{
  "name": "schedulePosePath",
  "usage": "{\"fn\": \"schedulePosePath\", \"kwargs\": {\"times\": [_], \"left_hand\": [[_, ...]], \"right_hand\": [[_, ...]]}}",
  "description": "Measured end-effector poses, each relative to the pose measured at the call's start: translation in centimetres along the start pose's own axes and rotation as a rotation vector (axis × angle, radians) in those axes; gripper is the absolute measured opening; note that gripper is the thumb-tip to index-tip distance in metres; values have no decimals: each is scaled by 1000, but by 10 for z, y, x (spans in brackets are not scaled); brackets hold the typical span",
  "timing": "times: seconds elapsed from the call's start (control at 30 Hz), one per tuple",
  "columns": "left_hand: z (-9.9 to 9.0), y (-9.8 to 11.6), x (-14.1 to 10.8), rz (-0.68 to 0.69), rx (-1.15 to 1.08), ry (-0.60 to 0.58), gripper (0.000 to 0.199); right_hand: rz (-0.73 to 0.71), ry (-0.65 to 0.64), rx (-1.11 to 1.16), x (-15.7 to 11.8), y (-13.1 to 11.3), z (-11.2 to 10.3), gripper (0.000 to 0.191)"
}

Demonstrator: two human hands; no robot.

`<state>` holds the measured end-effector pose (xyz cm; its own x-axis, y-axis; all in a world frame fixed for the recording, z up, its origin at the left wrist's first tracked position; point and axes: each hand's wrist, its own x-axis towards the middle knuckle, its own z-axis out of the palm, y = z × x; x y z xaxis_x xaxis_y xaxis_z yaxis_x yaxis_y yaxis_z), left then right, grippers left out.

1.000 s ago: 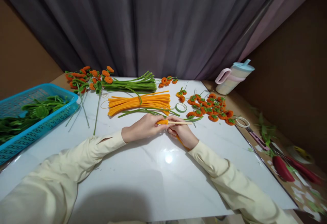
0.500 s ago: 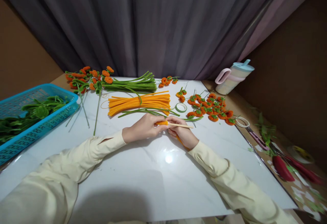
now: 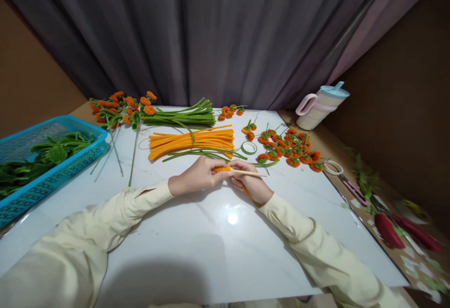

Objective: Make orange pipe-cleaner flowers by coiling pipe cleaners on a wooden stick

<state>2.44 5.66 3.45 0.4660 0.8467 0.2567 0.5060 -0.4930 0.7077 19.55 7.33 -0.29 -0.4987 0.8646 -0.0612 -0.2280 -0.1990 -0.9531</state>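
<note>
The left hand (image 3: 200,174) was closed, thumb and fingers pinching an orange fuzzy wire (image 3: 222,169) at one end of a thin wooden stick (image 3: 250,173). The right hand (image 3: 252,184) met it fingertip to fingertip, its fingers curled closed on a length of orange fuzzy wire that ran along the underside of the palm toward the wrist; the exact placing of those fingertips was hidden. The bare part of the stick lay across the top of the right hand, pointing to the right. Both hands were above the middle of the white table (image 3: 168,247). Just beyond them lay loose green stems (image 3: 207,152), a bundle of orange wires (image 3: 191,143) and, farther back, a bundle of green wires (image 3: 179,118). A roll of tape (image 3: 249,147) lay near the right hand, with orange flower heads (image 3: 288,149) to its right. At the left stood a blue basket (image 3: 56,182) containing green leaves (image 3: 58,151). A lidded cup (image 3: 316,108) stood at the back right, and scissors (image 3: 356,192) lay along the right edge.
</note>
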Motion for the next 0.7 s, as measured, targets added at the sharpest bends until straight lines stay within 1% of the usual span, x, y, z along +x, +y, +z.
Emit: {"fn": "schedulePosePath", "kwargs": {"times": [0.17, 0.33, 0.53, 0.7], "left_hand": [[0, 1, -1, -22, -7, -17, 29], [-1, 4, -1, -32, -21, -32, 26], [0, 1, -1, -44, -48, -15, 22], [1, -1, -1, -59, -92, -12, 23]], "right_hand": [[-22, -21, -10, 0, 1, -1, 16], [-28, -13, -16, 0, 1, -1, 15], [-23, -11, -10, -1, -1, 0, 15], [-31, -39, -22, -1, 0, -2, 17]]}}
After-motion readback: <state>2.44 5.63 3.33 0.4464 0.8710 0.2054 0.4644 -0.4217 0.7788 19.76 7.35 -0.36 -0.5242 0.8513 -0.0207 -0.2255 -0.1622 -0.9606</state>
